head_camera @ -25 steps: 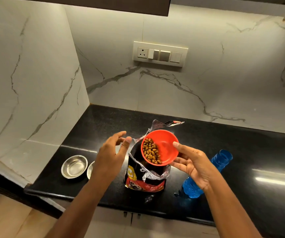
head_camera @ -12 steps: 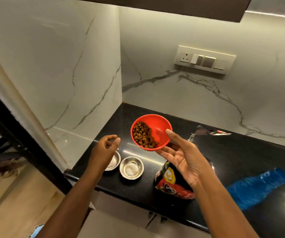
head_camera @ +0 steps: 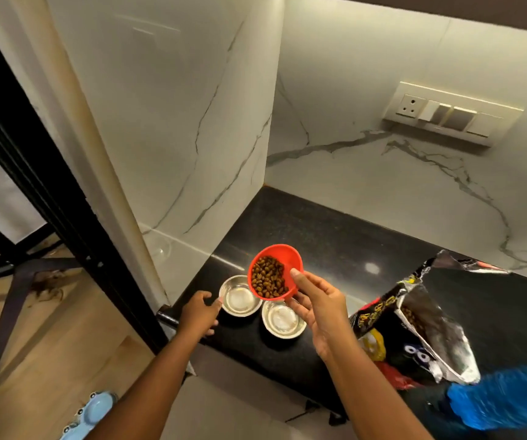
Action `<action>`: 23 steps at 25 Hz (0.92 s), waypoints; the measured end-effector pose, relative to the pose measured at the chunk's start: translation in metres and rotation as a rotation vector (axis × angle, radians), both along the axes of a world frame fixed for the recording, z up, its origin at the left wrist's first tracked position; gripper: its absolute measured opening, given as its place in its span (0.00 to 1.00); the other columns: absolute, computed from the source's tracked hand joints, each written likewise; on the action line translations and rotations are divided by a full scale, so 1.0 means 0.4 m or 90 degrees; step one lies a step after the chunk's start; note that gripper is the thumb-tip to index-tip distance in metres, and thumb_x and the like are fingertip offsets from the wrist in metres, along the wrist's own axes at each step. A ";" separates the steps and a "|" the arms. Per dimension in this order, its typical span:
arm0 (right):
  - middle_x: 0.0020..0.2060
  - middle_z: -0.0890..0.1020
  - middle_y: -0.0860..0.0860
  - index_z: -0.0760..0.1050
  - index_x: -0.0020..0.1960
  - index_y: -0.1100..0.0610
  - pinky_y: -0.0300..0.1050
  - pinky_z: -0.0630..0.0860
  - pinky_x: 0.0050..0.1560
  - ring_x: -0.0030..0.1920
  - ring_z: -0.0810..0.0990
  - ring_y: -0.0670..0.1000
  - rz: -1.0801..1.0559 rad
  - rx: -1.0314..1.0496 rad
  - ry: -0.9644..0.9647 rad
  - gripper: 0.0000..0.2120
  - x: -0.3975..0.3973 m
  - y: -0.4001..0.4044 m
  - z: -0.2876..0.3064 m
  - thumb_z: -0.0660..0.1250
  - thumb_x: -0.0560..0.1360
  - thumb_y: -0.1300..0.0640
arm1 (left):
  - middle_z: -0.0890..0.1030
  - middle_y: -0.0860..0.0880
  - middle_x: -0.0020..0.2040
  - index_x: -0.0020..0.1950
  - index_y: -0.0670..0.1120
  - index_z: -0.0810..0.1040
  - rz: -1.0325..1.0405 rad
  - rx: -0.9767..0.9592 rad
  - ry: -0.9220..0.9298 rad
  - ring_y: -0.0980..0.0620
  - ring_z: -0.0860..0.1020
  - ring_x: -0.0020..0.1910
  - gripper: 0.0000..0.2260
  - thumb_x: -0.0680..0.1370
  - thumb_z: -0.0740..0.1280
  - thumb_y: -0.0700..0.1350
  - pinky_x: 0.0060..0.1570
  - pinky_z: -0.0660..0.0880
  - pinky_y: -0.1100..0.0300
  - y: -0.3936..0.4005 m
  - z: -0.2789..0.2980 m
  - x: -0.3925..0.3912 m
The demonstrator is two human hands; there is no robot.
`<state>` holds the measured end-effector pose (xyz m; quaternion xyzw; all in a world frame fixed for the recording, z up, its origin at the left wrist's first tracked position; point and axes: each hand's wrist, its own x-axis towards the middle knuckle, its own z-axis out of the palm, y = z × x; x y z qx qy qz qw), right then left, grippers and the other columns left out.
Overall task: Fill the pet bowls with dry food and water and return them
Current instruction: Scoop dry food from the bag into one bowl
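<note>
My right hand [head_camera: 319,304] holds a red plastic bowl [head_camera: 282,258] tilted toward me, with brown kibble [head_camera: 268,276] piled in its lower side. It hangs just above two empty steel pet bowls on the black counter [head_camera: 313,230]: the left steel bowl [head_camera: 240,296] and the right steel bowl [head_camera: 282,319]. My left hand [head_camera: 198,314] rests at the counter's corner, fingertips at the left steel bowl's rim, holding nothing that I can see.
An open black pet food bag [head_camera: 414,325] stands to the right with kibble visible inside. A blue water bottle [head_camera: 506,398] lies blurred at the lower right. Marble walls enclose the counter's left and back. The wooden floor and a blue object [head_camera: 94,408] lie below left.
The red bowl has moved left from over the food bag to above the steel bowls. My left hand has dropped to the left steel bowl's rim. The view has swung left.
</note>
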<state>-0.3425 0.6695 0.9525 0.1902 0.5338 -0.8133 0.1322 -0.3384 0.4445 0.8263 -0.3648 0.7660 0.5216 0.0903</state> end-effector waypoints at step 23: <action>0.55 0.83 0.47 0.80 0.62 0.50 0.55 0.81 0.59 0.56 0.82 0.51 0.180 0.604 0.352 0.26 -0.113 -0.121 -0.186 0.83 0.66 0.52 | 0.84 0.48 0.44 0.57 0.50 0.78 -0.049 -0.099 0.034 0.49 0.84 0.40 0.09 0.78 0.68 0.48 0.43 0.81 0.52 0.003 -0.042 -0.012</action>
